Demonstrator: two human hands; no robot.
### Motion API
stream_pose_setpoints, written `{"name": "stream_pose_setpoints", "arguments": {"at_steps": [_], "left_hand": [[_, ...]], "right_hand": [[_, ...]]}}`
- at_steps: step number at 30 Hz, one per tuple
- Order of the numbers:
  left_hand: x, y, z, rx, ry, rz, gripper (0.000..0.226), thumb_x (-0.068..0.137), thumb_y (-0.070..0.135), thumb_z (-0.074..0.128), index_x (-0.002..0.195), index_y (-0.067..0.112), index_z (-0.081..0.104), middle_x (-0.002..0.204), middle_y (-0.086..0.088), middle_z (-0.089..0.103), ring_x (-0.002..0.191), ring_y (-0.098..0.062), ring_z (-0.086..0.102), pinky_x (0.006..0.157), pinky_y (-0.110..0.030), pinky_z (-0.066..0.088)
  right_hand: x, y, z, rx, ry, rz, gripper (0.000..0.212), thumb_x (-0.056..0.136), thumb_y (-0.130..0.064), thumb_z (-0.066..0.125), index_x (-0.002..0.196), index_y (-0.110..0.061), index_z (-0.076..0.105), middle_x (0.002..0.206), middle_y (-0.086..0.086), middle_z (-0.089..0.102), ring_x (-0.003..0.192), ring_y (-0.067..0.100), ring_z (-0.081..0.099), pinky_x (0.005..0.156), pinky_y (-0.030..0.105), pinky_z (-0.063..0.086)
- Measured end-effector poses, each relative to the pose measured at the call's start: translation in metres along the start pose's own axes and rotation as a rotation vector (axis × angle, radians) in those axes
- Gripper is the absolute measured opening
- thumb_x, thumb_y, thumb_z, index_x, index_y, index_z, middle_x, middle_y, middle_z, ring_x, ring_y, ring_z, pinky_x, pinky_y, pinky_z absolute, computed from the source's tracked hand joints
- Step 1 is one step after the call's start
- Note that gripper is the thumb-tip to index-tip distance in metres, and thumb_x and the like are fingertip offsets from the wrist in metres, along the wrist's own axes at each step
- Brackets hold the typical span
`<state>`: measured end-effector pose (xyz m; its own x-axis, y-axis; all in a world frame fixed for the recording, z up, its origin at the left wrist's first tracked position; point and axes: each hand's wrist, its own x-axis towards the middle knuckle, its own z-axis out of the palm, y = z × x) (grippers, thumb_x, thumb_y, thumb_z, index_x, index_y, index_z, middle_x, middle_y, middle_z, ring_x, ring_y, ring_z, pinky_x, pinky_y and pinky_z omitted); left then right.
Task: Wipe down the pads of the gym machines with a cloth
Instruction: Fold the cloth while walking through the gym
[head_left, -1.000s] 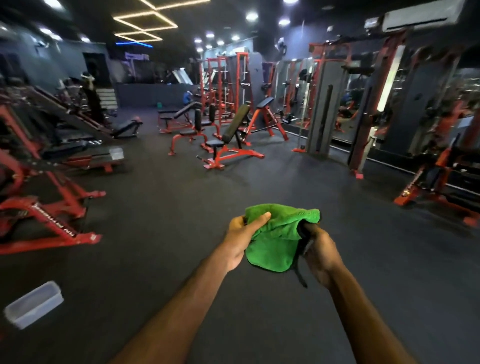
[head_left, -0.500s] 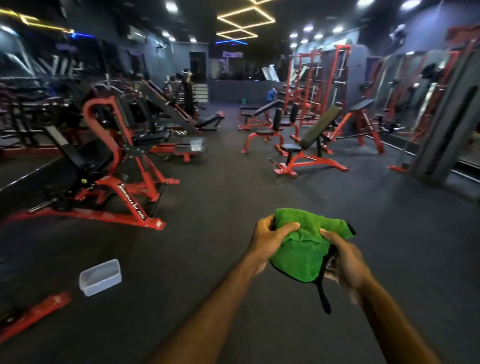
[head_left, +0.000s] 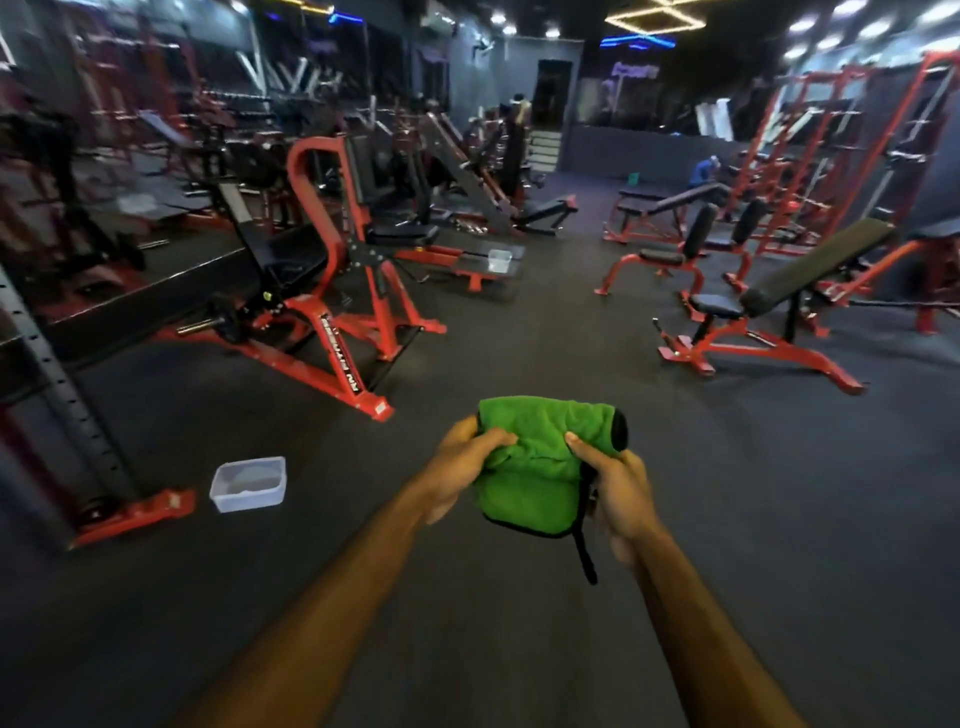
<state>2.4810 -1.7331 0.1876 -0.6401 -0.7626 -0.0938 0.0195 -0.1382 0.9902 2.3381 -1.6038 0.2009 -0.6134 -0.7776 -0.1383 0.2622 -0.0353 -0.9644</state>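
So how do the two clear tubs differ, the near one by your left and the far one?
The near tub sits on the bare floor beside a red machine foot; the far tub rests raised on a machine's low platform. The near one looks wide and shallow, the far one taller and narrower. Both are clear plastic and open-topped.

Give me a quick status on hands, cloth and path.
Both hands, left hand and right hand, gripping green cloth. No pad touched. Plastic tub on floor, left.
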Motion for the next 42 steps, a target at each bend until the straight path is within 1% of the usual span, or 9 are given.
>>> {"name": "stream_pose_setpoints", "arguments": {"at_steps": [9, 13, 21, 25, 29, 32, 35, 38, 42], "left_hand": [[0.077, 0.007, 0.004, -0.198, 0.326, -0.046, 0.034, 0.099, 0.032, 0.063, 0.116, 0.006, 0.074, 0.114, -0.015, 0.076, 0.111, -0.031, 0.071, 0.101, -0.044, 0.055], [0.091, 0.002, -0.022, -0.235, 0.509, -0.106, 0.035, 0.086, 0.034, 0.063, 0.110, 0.013, 0.075, 0.111, -0.011, 0.077, 0.109, -0.030, 0.072, 0.101, -0.050, 0.054], [0.123, -0.014, -0.134, -0.221, 0.668, -0.012, 0.026, 0.094, -0.005, 0.054, 0.110, 0.013, 0.066, 0.090, -0.001, 0.078, 0.085, -0.015, 0.075, 0.070, -0.031, 0.061], [0.157, -0.012, -0.202, -0.315, 0.668, 0.043, 0.037, 0.090, -0.010, 0.058, 0.122, 0.010, 0.064, 0.115, -0.017, 0.074, 0.105, -0.029, 0.073, 0.088, -0.041, 0.060], [0.189, 0.000, -0.274, -0.319, 0.681, 0.019, 0.048, 0.086, -0.016, 0.052, 0.112, 0.020, 0.072, 0.104, -0.004, 0.076, 0.093, -0.018, 0.072, 0.073, -0.033, 0.058], [0.206, 0.013, -0.319, -0.356, 0.691, 0.042, 0.055, 0.085, -0.023, 0.041, 0.112, 0.014, 0.072, 0.114, -0.007, 0.074, 0.096, -0.020, 0.073, 0.070, -0.027, 0.060], [0.223, 0.021, -0.359, -0.522, 0.724, 0.065, 0.050, 0.088, -0.011, 0.041, 0.121, 0.011, 0.071, 0.120, -0.012, 0.071, 0.103, -0.022, 0.071, 0.076, -0.030, 0.061], [0.239, 0.022, -0.396, -0.677, 0.734, 0.072, 0.052, 0.086, 0.024, 0.047, 0.130, 0.006, 0.068, 0.134, -0.017, 0.065, 0.124, -0.034, 0.061, 0.090, -0.043, 0.059], [0.267, 0.021, -0.425, -0.559, 0.757, -0.019, 0.024, 0.097, 0.023, 0.062, 0.114, 0.010, 0.072, 0.109, -0.011, 0.077, 0.104, -0.027, 0.071, 0.076, -0.040, 0.064]], "right_hand": [[0.143, -0.019, 0.018, -0.012, -0.315, 0.062, 0.022, 0.097, -0.017, 0.070, 0.116, -0.008, 0.076, 0.108, 0.009, 0.079, 0.097, 0.023, 0.077, 0.069, 0.034, 0.063], [0.185, -0.001, 0.052, -0.028, -0.481, 0.147, 0.028, 0.098, -0.015, 0.068, 0.124, -0.004, 0.071, 0.115, 0.013, 0.077, 0.107, 0.029, 0.075, 0.082, 0.045, 0.062], [0.264, 0.035, 0.159, -0.157, -0.697, 0.190, 0.035, 0.090, 0.005, 0.067, 0.122, -0.009, 0.067, 0.115, 0.019, 0.075, 0.107, 0.038, 0.072, 0.079, 0.046, 0.060], [0.310, 0.053, 0.225, -0.145, -0.770, 0.188, 0.049, 0.087, 0.011, 0.067, 0.131, -0.009, 0.061, 0.122, 0.019, 0.072, 0.112, 0.037, 0.071, 0.084, 0.045, 0.060], [0.361, 0.053, 0.294, -0.185, -0.872, 0.184, 0.045, 0.083, 0.023, 0.058, 0.118, -0.005, 0.066, 0.111, 0.016, 0.073, 0.102, 0.026, 0.072, 0.072, 0.032, 0.060], [0.388, 0.062, 0.343, -0.173, -0.926, 0.159, 0.045, 0.083, 0.028, 0.049, 0.102, -0.007, 0.068, 0.102, 0.012, 0.070, 0.098, 0.024, 0.068, 0.071, 0.029, 0.058], [0.408, 0.075, 0.390, -0.127, -0.916, 0.080, 0.043, 0.082, 0.030, 0.052, 0.095, -0.006, 0.071, 0.100, 0.013, 0.072, 0.100, 0.029, 0.068, 0.085, 0.038, 0.058], [0.432, 0.085, 0.433, -0.094, -0.936, -0.045, 0.047, 0.080, 0.027, 0.062, 0.086, -0.017, 0.079, 0.105, 0.010, 0.076, 0.103, 0.030, 0.070, 0.094, 0.048, 0.057], [0.469, 0.101, 0.476, -0.061, -1.044, -0.041, 0.045, 0.071, 0.015, 0.070, 0.096, -0.022, 0.081, 0.117, 0.008, 0.076, 0.112, 0.029, 0.070, 0.099, 0.049, 0.053]]}}
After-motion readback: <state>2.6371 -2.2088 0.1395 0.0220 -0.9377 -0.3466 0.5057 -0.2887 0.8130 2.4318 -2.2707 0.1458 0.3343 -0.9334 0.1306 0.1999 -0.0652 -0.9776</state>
